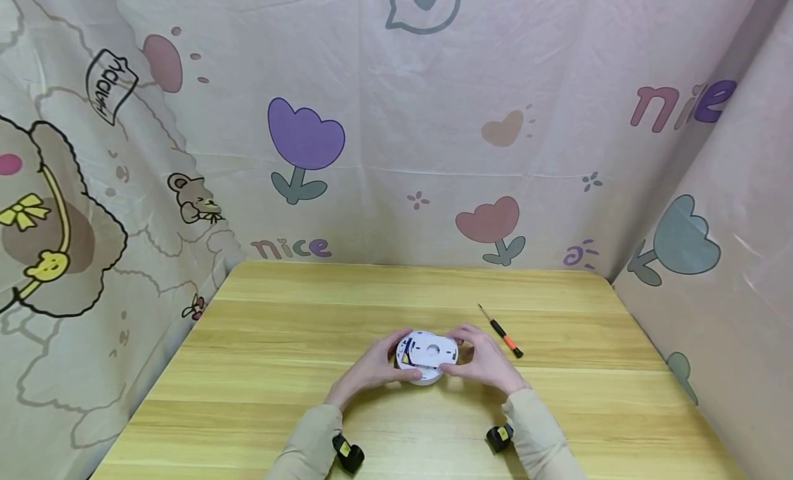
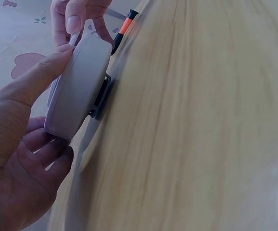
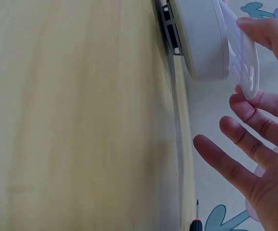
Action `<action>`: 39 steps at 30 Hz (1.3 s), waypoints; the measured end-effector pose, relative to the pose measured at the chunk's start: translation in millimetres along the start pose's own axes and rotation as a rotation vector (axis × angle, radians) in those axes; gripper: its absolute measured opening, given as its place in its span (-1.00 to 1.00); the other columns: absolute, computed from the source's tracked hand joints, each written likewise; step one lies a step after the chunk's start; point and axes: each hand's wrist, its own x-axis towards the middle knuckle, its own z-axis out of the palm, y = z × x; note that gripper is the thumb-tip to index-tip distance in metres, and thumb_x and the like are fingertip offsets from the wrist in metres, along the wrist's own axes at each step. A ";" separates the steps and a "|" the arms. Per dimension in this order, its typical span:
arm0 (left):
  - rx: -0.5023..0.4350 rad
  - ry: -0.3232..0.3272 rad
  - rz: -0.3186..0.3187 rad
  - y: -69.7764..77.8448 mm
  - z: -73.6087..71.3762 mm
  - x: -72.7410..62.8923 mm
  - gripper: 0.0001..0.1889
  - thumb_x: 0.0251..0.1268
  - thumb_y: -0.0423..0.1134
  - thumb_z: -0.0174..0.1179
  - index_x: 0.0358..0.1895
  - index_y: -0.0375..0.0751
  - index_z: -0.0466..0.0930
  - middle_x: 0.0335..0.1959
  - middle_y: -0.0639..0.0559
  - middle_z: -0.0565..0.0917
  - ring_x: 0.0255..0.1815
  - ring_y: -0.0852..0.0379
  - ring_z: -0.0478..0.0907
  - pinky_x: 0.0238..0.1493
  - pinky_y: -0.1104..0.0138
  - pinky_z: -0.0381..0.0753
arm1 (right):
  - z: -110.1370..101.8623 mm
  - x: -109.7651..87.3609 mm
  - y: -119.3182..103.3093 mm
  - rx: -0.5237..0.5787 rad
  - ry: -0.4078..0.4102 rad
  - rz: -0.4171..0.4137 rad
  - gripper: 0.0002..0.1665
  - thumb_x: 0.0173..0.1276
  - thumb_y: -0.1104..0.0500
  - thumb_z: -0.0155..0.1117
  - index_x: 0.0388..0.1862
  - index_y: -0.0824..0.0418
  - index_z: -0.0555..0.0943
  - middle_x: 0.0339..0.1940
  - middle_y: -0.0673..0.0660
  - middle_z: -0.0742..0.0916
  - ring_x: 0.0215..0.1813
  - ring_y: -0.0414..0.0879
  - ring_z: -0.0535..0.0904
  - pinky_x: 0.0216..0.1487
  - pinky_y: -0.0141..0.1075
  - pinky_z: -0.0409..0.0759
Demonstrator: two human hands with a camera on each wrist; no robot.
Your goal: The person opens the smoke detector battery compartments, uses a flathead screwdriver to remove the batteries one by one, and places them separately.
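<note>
Just above the table, a round white device that looks like a smoke alarm is held between both hands. My left hand grips its rim, thumb on the near side and fingers round the far side. A thin white mounting plate lies against its upward face, tilted away from the body on the right, as the right wrist view shows. My right hand pinches that plate's edge between thumb and fingertips. On the device's underside sits a dark slotted part. Some wiring shows beside the plate, too small to make out.
A small screwdriver with a black and orange handle lies right of the hands, its tip pointing away. The wooden table meets a printed cloth at its back and sides. A black camera is on the left wrist.
</note>
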 end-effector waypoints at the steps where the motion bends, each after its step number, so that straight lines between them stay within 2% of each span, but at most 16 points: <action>1: 0.005 0.001 0.002 -0.1 0.2 0.0 -0.05 0.07 -0.03 0.52 0.50 -0.27 0.25 0.41 -0.19 0.50 0.40 -0.11 0.47 0.48 -0.08 0.42 | -0.9 -0.3 0.5 -0.008 0.003 -0.002 -0.37 -0.03 -0.06 0.66 0.03 0.13 0.69 -0.03 0.02 0.73 -0.08 -0.15 0.64 -0.18 -0.34 0.75; 10: -0.007 -0.001 -0.010 1.2 0.0 -1.5 -0.03 0.05 -0.04 0.53 0.51 -0.25 0.24 0.40 -0.18 0.51 0.37 -0.11 0.48 0.47 -0.09 0.43 | -8.2 -5.1 6.3 -0.043 0.022 0.034 -0.35 -0.06 -0.11 0.67 0.01 0.10 0.70 -0.02 0.01 0.73 -0.05 -0.12 0.63 -0.14 -0.38 0.72; 20: 0.026 -0.004 -0.017 2.3 -0.6 -2.0 -0.02 0.05 -0.02 0.53 0.51 -0.28 0.24 0.41 -0.21 0.50 0.39 -0.11 0.47 0.48 -0.09 0.41 | -14.9 -9.4 11.9 -0.052 0.085 0.013 -0.42 -0.06 -0.04 0.68 -0.04 0.11 0.71 -0.10 -0.04 0.73 -0.13 -0.21 0.60 -0.20 -0.35 0.76; 27: 0.040 -0.002 -0.016 2.1 -0.1 -1.6 -0.01 0.04 -0.04 0.54 0.51 -0.31 0.23 0.42 -0.25 0.48 0.40 -0.18 0.46 0.49 -0.11 0.40 | -22.3 -14.2 18.1 -0.048 0.094 0.099 -0.37 -0.06 -0.04 0.68 0.01 0.13 0.71 -0.06 0.00 0.73 -0.13 -0.21 0.58 -0.20 -0.35 0.73; 33: 0.031 -0.007 -0.027 3.0 -0.2 -2.7 -0.01 0.05 -0.05 0.54 0.52 -0.31 0.22 0.45 -0.28 0.44 0.43 -0.23 0.43 0.50 -0.15 0.37 | -34.2 -21.0 30.1 -0.049 0.145 0.165 -0.37 -0.03 0.02 0.68 0.04 0.16 0.70 -0.01 0.09 0.73 -0.14 -0.14 0.59 -0.19 -0.35 0.70; 39: 0.026 -0.001 -0.047 3.2 -0.2 -3.7 -0.01 0.03 -0.03 0.55 0.52 -0.26 0.23 0.46 -0.27 0.43 0.44 -0.21 0.42 0.51 -0.14 0.36 | -51.2 -26.5 43.6 0.030 0.187 0.207 -0.41 0.02 0.14 0.65 0.05 0.24 0.67 -0.02 0.17 0.71 -0.18 -0.07 0.61 -0.25 -0.33 0.74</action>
